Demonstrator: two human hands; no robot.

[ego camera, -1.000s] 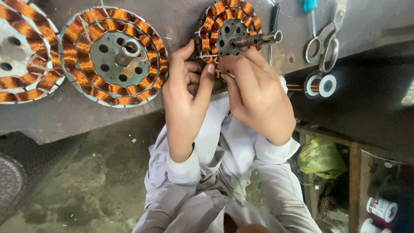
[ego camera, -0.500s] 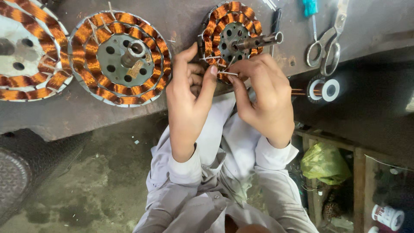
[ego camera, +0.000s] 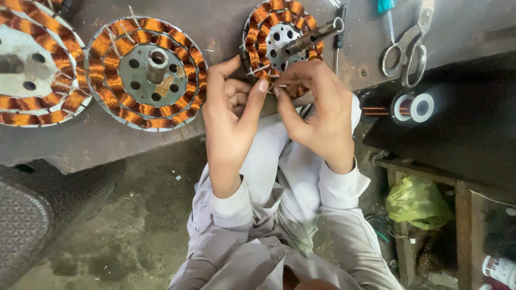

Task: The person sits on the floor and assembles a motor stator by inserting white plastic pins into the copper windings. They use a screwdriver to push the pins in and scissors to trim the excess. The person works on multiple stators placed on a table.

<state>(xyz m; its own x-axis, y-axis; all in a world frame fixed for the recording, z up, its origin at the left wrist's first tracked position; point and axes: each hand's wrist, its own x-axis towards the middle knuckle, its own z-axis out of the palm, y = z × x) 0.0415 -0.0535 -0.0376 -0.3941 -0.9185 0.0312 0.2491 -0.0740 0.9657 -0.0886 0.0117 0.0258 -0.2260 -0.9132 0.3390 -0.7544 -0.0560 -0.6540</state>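
Both hands, L (ego camera: pixel 231 115) & R (ego camera: pixel 317 115), fingers curled shut, pinch the near edge of a small copper-wound stator (ego camera: pixel 282 40) w/ steel shaft on the desk (ego camera: pixel 226 21), maybe gripping thin wire; scissors (ego camera: pixel 406 45) far right.

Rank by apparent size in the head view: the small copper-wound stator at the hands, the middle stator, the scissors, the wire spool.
1. middle stator
2. small stator, partly hidden by both hands
3. scissors
4. wire spool
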